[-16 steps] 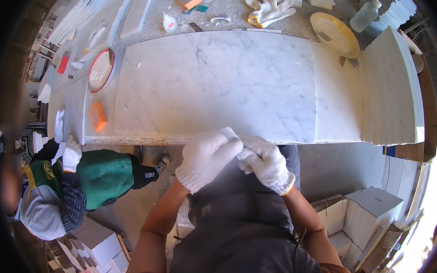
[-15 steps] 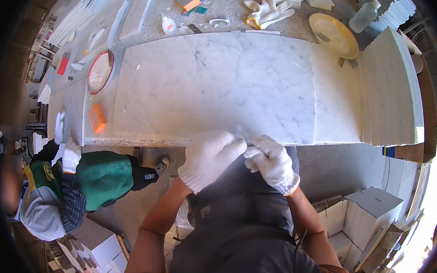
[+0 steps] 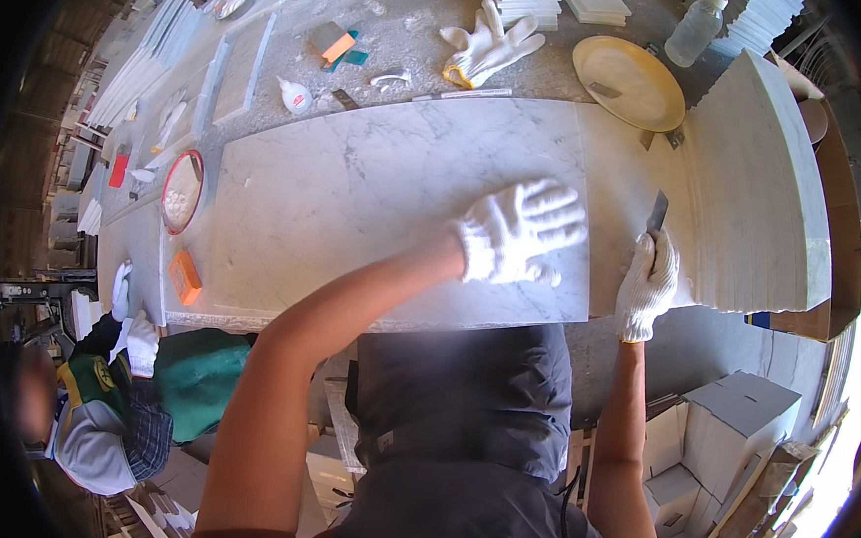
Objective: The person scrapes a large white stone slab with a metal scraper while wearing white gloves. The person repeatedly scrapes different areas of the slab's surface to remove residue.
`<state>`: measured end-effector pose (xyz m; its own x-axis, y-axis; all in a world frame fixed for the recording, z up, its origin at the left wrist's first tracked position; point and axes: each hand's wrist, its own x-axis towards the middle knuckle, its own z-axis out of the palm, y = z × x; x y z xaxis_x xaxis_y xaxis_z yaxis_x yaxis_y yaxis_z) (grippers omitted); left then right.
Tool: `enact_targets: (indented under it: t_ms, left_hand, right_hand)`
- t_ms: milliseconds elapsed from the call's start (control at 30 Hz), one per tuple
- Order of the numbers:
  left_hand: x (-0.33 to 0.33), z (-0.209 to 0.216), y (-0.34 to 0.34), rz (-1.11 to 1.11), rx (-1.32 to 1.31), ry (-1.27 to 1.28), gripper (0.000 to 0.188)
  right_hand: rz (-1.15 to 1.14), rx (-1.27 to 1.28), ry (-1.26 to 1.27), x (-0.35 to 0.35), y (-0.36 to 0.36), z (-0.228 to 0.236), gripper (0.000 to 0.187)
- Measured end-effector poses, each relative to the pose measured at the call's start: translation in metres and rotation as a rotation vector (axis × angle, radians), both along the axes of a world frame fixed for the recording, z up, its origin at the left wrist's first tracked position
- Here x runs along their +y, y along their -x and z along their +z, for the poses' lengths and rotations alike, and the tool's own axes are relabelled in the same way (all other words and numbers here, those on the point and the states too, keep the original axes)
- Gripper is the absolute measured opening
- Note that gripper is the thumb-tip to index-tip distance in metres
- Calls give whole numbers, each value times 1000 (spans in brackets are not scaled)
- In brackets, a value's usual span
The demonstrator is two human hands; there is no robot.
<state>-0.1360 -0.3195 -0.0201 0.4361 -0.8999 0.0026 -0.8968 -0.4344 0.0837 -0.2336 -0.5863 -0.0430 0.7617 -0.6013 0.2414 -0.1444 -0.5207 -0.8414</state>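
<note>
Left hand [image 3: 520,231], white-gloved, is lying flat at frame centre with its grip spread on the marble slab [image 3: 356,195]. Right hand [image 3: 646,287], gloved, is closing its grip around a scraper [image 3: 657,213], blade pointing up, just right of the slab's edge. Yellow plate [image 3: 627,81] and spare gloves [image 3: 487,44] are sitting on the tabletop [image 3: 406,21] at upper frame.

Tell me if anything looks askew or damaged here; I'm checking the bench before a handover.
Nothing looks broken or spilled. The white marble slab lies flat under the gloved left hand; the gloved right hand holds a thin dark blade at the slab's right edge. A spare pair of white gloves lies loosely heaped behind.
</note>
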Motion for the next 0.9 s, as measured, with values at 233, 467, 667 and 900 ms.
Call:
enact_targets:
  t_ms: [233,467,667,900]
  left_hand:
    - [54,50,-140,660,-298,43,71]
    - [-7,13,-10,110,-104,207,74]
    - [-3,19,-122,586,-368,-26,81]
    - [10,1,49,-49,87,168,78]
  right_hand:
    - [16,-90,192,1,0,1,21]
    - [-48,-24,22,6,5,7,24]
    - [-83,-38,-82,10,4,12,24]
    - [-55,-89,30,7,7,5,25]
